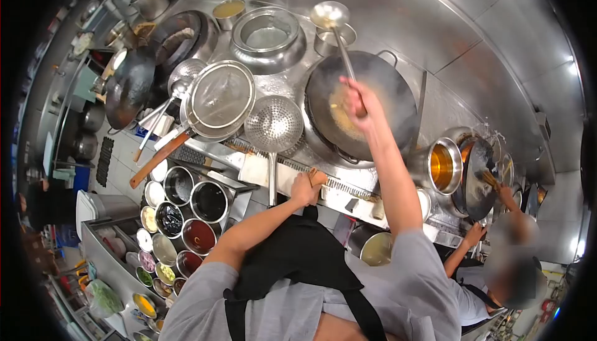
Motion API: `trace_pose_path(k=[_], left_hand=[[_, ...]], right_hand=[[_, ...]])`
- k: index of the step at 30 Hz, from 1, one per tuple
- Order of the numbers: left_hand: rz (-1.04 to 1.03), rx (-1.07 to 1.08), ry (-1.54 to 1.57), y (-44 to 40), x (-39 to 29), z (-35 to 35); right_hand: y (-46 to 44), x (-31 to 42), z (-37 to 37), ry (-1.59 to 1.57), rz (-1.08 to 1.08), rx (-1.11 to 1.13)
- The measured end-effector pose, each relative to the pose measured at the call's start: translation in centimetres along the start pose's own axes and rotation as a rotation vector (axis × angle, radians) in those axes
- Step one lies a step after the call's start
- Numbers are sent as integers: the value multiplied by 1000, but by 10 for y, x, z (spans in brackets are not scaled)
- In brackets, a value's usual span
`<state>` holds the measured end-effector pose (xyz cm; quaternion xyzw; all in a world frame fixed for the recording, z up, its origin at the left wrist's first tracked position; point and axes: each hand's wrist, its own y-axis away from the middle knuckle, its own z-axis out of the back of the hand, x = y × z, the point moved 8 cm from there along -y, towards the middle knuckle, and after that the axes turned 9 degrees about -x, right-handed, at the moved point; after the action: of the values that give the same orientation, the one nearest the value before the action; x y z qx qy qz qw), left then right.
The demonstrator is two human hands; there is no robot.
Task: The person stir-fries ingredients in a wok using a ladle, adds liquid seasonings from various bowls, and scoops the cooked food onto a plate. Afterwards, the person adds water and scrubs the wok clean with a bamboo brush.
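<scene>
The right hand point(361, 103) has its grip closed around the long handle of a ladle point(344, 55), whose bowl overlaps a small metal pot point(324, 45) and hides part of it; how high it hangs above is hard to tell. That hand and forearm also cover part of the wok point(393, 126) set into the steel counter point(289, 81), where haze blurs pale food point(339, 114). The left hand point(305, 188) is at the counter's front edge, fingers curled around a tan piece point(317, 177), mostly hidden; whether cloth or wood cannot be told. A grey sleeve cuts off a pot point(380, 241) below. At the right, a co-worker's point(476, 294) head is blurred. Any markings on the dim left-hand shelves point(62, 148) are too small to read.
</scene>
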<state>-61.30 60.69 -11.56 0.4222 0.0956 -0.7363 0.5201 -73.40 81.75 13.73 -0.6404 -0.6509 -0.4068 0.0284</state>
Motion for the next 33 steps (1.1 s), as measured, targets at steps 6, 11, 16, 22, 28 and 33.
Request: trace_pose_path(k=[6,11,16,22,28,33], left_hand=[[463,533,1051,23,-18,41],[440,800,1473,73,-58,137],[268,667,1364,89,-34,168],[313,432,1186,93,-43,167],[-154,97,679,62,-131,127],[-685,-175,70,26,-198,79]], right_hand=[[-153,23,-85,-61,-84,147],[-183,26,-98,-155,-159,237],[-149,35,-72,-88,-125,258],[-1,35,10,-120,-85,269],[139,17,124,284,-13,-131],[208,20,201,1121,292,-377]])
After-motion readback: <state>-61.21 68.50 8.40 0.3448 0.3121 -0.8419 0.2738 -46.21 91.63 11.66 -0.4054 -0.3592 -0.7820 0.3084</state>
